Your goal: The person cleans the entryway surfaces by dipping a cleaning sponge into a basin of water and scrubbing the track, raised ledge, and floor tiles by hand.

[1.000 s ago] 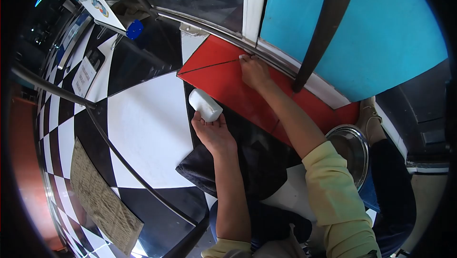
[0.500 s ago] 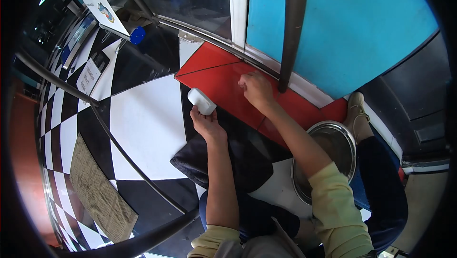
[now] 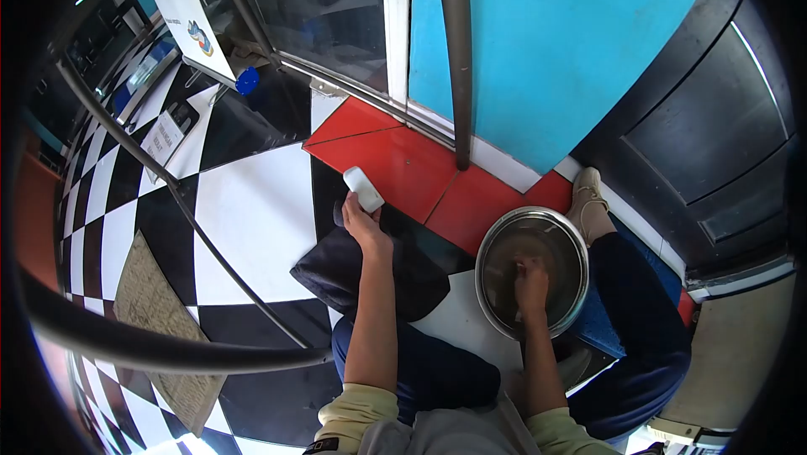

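In the head view my left hand grips a small white rounded block-like object, perhaps a plastic container, above the edge of the red tiles. A dark cloth lies bunched on the floor just below that hand. My right hand reaches into a round metal basin of murky brownish water. Its fingers look curled together at the water, and what they hold, if anything, is hidden.
A dark metal rail crosses the left foreground, and a dark post rises by the blue wall. A tan mat lies at left. My shoe rests beside the basin near a dark door.
My right hand has moved from above the red tiles down and right into the basin. My left hand still holds the white object. The whole view has shifted slightly.
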The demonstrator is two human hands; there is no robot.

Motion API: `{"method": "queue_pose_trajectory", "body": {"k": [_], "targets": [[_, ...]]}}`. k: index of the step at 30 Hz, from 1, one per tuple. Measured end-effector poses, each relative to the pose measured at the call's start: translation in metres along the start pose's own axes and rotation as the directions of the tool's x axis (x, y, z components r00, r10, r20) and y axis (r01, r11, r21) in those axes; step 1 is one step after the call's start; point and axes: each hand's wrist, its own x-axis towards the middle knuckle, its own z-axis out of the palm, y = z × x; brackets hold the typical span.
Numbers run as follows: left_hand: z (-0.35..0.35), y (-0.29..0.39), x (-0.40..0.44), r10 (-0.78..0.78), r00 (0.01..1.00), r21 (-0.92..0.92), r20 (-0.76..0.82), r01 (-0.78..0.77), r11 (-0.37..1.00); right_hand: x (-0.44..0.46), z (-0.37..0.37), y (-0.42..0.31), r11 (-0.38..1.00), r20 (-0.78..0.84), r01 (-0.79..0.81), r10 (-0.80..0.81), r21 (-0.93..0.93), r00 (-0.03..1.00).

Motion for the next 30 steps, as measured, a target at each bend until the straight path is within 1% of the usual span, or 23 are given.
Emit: {"method": "queue_pose_trajectory", "body": {"k": [2,5,8,11,14,17,20,23,26,29,30], "targets": [[-0.009,0.000,-0.017,-0.029,0.998,0.026,0.049,0.028,0.999,0.000,0.005,0.006,1.000,0.014,-0.007,0.007,0.011,1.000],[-0.018,-0.003,-0.042,-0.065,0.994,0.068,0.091,0.059,0.996,0.008,0.019,0.022,0.988,-0.074,0.125,-0.131,-0.088,0.989],[-0.020,0.008,-0.075,-0.096,0.986,0.089,0.138,0.084,0.992,0.020,0.014,0.025,0.997,0.046,0.069,-0.070,0.018,0.996],[-0.028,0.006,-0.090,-0.105,0.985,0.082,0.136,0.094,0.992,0.023,-0.018,-0.006,0.999,0.027,0.044,-0.044,-0.016,0.999],[-0.028,0.008,-0.097,-0.111,0.984,0.073,0.139,0.102,0.992,0.033,-0.016,0.004,0.996,0.006,-0.061,0.061,0.058,0.998],[-0.030,0.008,-0.099,-0.113,0.981,0.058,0.155,0.106,0.993,0.033,-0.026,-0.003,0.930,0.129,-0.167,0.131,0.328,0.983],[-0.032,0.005,-0.098,-0.114,0.979,0.080,0.169,0.102,0.992,0.027,-0.030,-0.011,0.950,0.082,-0.096,0.075,0.296,0.994],[-0.031,0.009,-0.099,-0.126,0.979,0.092,0.160,0.113,0.989,0.025,-0.035,-0.018,0.982,0.078,-0.029,0.014,0.189,0.997],[-0.031,0.008,-0.096,-0.129,0.980,0.080,0.154,0.118,0.990,0.025,-0.022,-0.005,0.992,-0.003,0.094,-0.094,-0.088,0.996],[-0.032,0.010,-0.093,-0.142,0.977,0.060,0.158,0.134,0.989,0.019,-0.021,-0.013,0.983,0.008,0.016,-0.015,-0.182,1.000],[-0.032,0.010,-0.093,-0.147,0.977,0.058,0.157,0.139,0.989,0.018,-0.020,-0.012,0.980,0.012,0.016,-0.014,-0.199,1.000]]}}
